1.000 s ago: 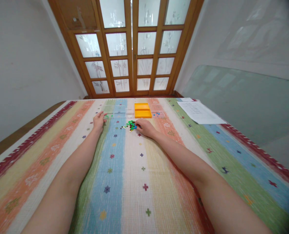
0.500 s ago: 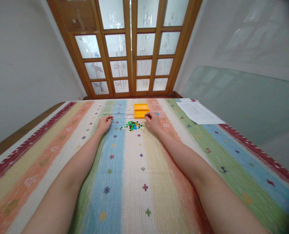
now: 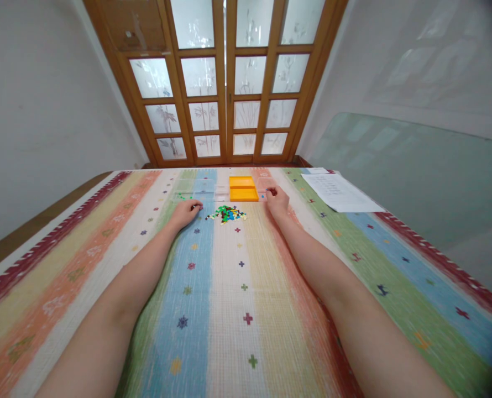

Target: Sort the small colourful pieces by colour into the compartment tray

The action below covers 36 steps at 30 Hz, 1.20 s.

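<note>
Small multicoloured pieces (image 3: 228, 214) lie in a loose pile on a cloth-covered worktop (image 3: 225, 331), on the near side of an orange box (image 3: 241, 182). Green pieces (image 3: 183, 196) sit at a clear tray (image 3: 203, 187) on the left. The right-hand grip (image 3: 278, 202) has its fingertips drawn together at a second clear tray (image 3: 266, 181), just beside a blue piece (image 3: 263, 196). The left-hand grip (image 3: 188, 211), fingers curled, is near the pile; whether either one pinches a piece cannot be told at this size. The pieces look like hard plastic: light, stiff, perhaps slippery, hardly fragile, though easily flicked away. Thumb and forefinger on opposite edges (a fingernail may help with flat ones) seem the surest hold. At right, a white sheet (image 3: 339, 192) carries lines of writing too small to read. No brand or label is legible on the box or trays.
</note>
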Motion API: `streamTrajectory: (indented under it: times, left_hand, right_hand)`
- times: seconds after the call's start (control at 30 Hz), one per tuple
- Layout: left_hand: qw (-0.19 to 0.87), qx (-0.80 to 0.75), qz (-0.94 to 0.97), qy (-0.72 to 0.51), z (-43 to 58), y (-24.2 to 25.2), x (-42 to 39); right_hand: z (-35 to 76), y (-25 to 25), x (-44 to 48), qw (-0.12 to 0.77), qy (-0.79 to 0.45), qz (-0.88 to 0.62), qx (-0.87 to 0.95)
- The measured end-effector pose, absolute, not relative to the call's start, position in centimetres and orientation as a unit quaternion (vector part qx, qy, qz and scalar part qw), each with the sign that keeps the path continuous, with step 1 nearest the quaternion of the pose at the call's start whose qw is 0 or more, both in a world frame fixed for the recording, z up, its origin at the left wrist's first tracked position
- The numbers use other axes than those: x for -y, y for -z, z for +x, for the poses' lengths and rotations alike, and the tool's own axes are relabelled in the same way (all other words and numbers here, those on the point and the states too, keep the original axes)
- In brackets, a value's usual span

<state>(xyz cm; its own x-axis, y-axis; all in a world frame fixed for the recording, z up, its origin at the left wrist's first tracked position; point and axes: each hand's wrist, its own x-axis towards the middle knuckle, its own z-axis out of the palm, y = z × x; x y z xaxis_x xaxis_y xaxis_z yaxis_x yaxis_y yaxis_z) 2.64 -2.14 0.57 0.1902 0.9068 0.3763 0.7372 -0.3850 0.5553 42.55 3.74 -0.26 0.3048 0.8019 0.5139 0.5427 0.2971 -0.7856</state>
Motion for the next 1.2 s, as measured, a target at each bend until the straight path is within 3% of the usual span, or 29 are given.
streamTrajectory:
  times: [0.67, 1.2]
  left_hand:
    - [0.095, -0.417, 0.873, -0.234, 5.3, -1.9, 3.7]
    - [0.076, -0.429, 0.875, -0.212, 4.5, -2.5, 3.7]
  right_hand:
    - [38.5, -0.7, -0.3, 0.412, -0.025, -0.450, 0.792]
    - [36.5, -1.7, 2.0, 0.321, -0.013, -0.357, 0.877]
